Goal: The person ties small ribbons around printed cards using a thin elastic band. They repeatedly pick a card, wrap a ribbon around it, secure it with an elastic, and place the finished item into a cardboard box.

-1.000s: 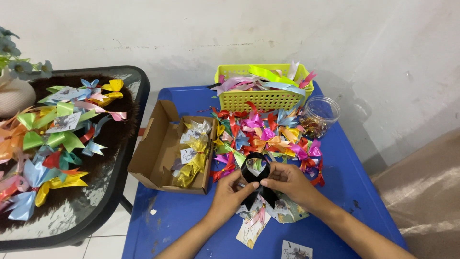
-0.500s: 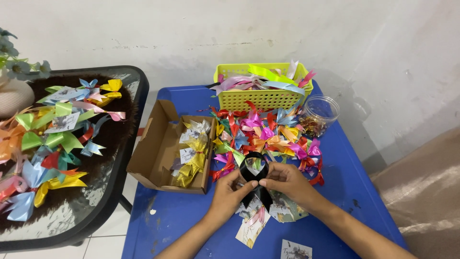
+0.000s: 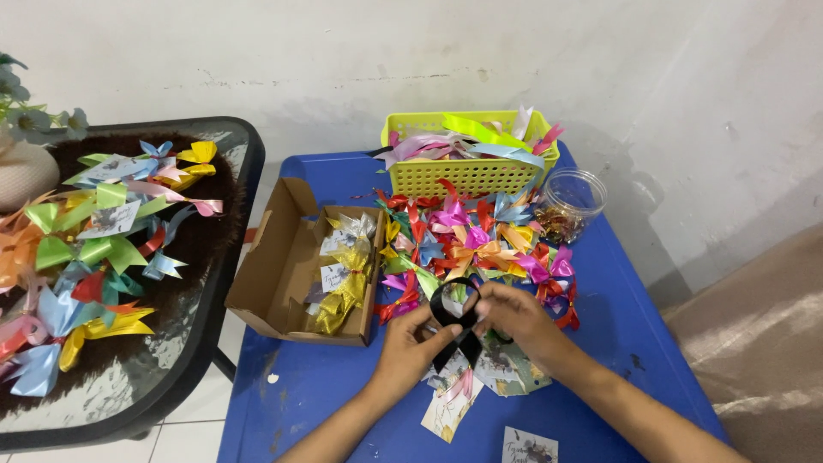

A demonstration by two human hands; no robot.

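Note:
My left hand (image 3: pixel 410 345) and my right hand (image 3: pixel 514 319) meet over the blue table (image 3: pixel 600 343) and pinch a black ribbon (image 3: pixel 453 319) folded into a loop, its tails crossing and hanging down between my thumbs. Just beyond the loop lies a heap of colourful ribbon bows (image 3: pixel 476 240). Under my hands lie small printed paper cards (image 3: pixel 450 407), some with ribbons on them.
An open cardboard box (image 3: pixel 283 274) with gold bows and cards sits left of my hands. A yellow plastic basket (image 3: pixel 467 176) of ribbon strips stands at the back, a clear jar (image 3: pixel 570 201) beside it. A dark glass side table (image 3: pixel 193 343) on the left carries several finished bows and a vase.
My hands have barely shifted; the fingers have adjusted the black ribbon loop slightly, keeping it pinched at the crossing.

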